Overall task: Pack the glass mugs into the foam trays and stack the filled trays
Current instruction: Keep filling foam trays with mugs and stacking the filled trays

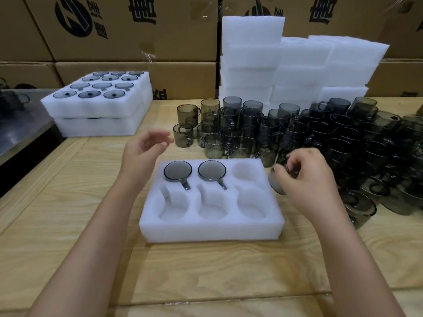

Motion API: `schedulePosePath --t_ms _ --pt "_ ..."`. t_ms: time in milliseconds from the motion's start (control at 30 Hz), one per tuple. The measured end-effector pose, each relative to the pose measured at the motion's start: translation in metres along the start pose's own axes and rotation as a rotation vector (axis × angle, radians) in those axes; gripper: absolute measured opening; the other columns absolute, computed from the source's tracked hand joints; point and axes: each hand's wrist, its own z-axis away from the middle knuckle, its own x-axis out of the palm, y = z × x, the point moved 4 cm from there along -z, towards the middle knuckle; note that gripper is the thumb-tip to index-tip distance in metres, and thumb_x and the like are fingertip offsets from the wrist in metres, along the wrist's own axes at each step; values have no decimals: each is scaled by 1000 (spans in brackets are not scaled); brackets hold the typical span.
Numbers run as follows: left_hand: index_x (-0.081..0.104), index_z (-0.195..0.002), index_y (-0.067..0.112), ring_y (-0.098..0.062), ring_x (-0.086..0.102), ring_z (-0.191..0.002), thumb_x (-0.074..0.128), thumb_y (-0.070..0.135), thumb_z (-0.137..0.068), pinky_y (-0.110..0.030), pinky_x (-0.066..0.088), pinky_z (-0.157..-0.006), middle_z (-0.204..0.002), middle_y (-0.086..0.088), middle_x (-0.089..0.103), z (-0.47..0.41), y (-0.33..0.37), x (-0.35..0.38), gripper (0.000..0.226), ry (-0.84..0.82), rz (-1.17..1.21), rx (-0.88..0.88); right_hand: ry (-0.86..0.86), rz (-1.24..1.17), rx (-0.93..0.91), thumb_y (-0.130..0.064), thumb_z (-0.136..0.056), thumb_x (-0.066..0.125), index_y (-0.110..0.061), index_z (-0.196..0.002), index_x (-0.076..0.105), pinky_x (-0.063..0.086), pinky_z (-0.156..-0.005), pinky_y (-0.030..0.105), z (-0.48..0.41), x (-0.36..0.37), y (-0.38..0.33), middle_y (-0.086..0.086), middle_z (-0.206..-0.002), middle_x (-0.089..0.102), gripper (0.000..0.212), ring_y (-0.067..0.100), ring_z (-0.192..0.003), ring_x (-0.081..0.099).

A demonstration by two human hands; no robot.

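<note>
Head view: right hand (306, 179) grips mug (277, 185); boxes' (178, 42) black print illegible

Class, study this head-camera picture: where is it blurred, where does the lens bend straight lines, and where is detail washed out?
Head view: the mug in the right hand is smeared by motion blur; the cartons tilt and bow near the frame sides, a wide-angle effect; the stacked empty foam is so bright its layers nearly merge; shadows are soft.
</note>
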Motion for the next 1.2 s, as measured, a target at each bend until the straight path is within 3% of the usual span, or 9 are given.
schedulePosePath --t_ms 100,200,267,400,567,700,833,1000,1200 --pt "63 -95 25 -5 65 -88 60 -1 -86 -17 48 -83 -93 4 69 5 35 30 28 -183 -128 160 40 -327 -27 -25 -81 68 -20 -60 45 43 -72 22 -17 4 -11 4 -95 60 32 18 -85 56" --pt "61 -104 34 -1 65 -95 68 26 -79 -15 48 -83 -102 7 69 12 54 72 27 -470 -220 194 -15 -478 -40 -29 -82 69 -18 -64 51 51 -77 51 -30 16 -20 7 -97 62 28 29 -86 61" --pt "58 -109 40 -1 62 -99 74 41 -72 -22 49 -91 -108 9 64 12 54 96 40 -580 -321 175 -52 -501 -69 -30 -83 68 -16 -69 55 51 -78 55 -36 22 -22 6 -98 60 24 32 -86 62" --pt "62 -108 30 -8 61 -96 80 32 -73 -37 50 -91 -99 5 60 5 43 109 39 -446 -465 232 -152 -569 -103 -28 -87 64 -29 -82 59 51 -88 43 -35 34 -13 2 -107 61 7 20 -97 62" --pt "59 -114 29 -1 55 -93 75 49 -72 -18 42 -73 -90 14 58 7 23 109 49 -471 -535 202 -249 -645 -103 -18 -84 68 -29 -108 60 46 -94 30 -29 42 -3 -12 -112 59 28 3 -108 54" --pt "59 -120 28 -4 53 -94 71 36 -81 -21 41 -80 -95 9 57 7 19 109 42 -518 -541 240 -250 -634 -105 -20 -84 70 -29 -103 65 51 -84 36 -30 42 -1 -11 -97 64 22 10 -92 60" --pt "57 -126 31 5 51 -95 68 27 -86 -13 39 -82 -107 8 59 6 14 105 42 -539 -540 213 -257 -615 -101 -20 -84 69 -34 -102 63 49 -92 43 -31 43 0 -8 -112 64 24 12 -106 60" --pt "54 -130 25 -9 52 -105 65 21 -88 -37 48 -92 -112 4 59 7 15 104 44 -543 -519 204 -218 -667 -76 -14 -84 69 -28 -95 67 48 -98 38 -32 42 1 -7 -114 64 18 10 -108 60" --pt "57 -120 23 -9 55 -97 76 36 -78 -18 42 -85 -103 3 62 11 17 105 48 -520 -527 246 -208 -698 -64 -10 -84 68 -31 -92 68 50 -90 27 -30 44 4 -9 -106 68 22 7 -100 62"
